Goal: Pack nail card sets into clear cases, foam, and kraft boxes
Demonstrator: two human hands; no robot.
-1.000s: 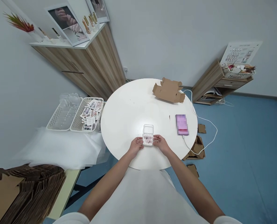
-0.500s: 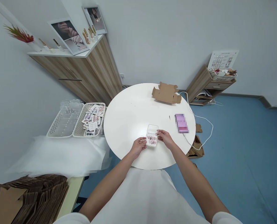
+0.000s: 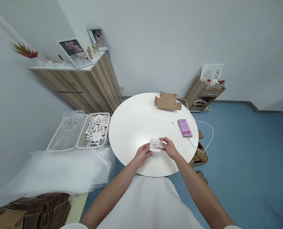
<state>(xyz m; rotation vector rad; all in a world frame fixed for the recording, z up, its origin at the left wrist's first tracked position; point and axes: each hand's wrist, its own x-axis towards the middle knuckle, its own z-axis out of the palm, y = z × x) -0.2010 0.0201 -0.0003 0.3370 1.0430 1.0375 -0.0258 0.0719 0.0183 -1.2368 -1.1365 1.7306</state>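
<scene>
- Small clear case (image 3: 155, 146), between the two hands above the near part of the white round table (image 3: 132, 127); whether it touches the tabletop I cannot tell. Patterned pinkish pieces show inside, and its lid seems part-raised on the far side.
- It looks like thin, stiff plastic: probably very light, rather slippery on the smooth walls, and likely to crack or spring at the hinge if squeezed. The best hold is probably light fingertip pressure on the lower side walls, away from the lid edge, kept level so that the pieces do not shift.
- Left hand (image 3: 142, 156): thumb and fingers grasp the case's left side.
- Right hand (image 3: 169, 148): fingertips grasp its right side, the upper ones near the lid.
- Further off, right of the case and well apart from it, a pixelated purple object (image 3: 184, 128) lies on the table with a white cable.
- Farthest on the tabletop, an unfolded cardboard box (image 3: 168, 101) lies near the rim.
</scene>
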